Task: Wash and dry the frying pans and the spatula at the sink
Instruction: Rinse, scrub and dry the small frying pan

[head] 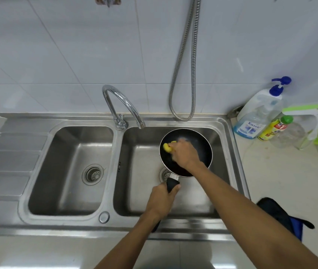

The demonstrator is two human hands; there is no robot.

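Observation:
A small black frying pan (202,144) is held above the right basin of the steel double sink (226,129). My left hand (161,200) grips the pan's black handle (172,186) from below. My right hand (185,152) reaches into the pan and holds a yellow sponge (167,147) against its inner surface at the left side. The hand looks blurred. No spatula and no second pan are in view.
A chrome tap (124,103) arches over the divider between the basins. A metal hose (185,74) hangs on the tiled wall. Soap bottles (257,117) stand on the counter at right. A dark cloth item (282,214) lies near my right forearm. A ribbed drainboard (8,162) is left.

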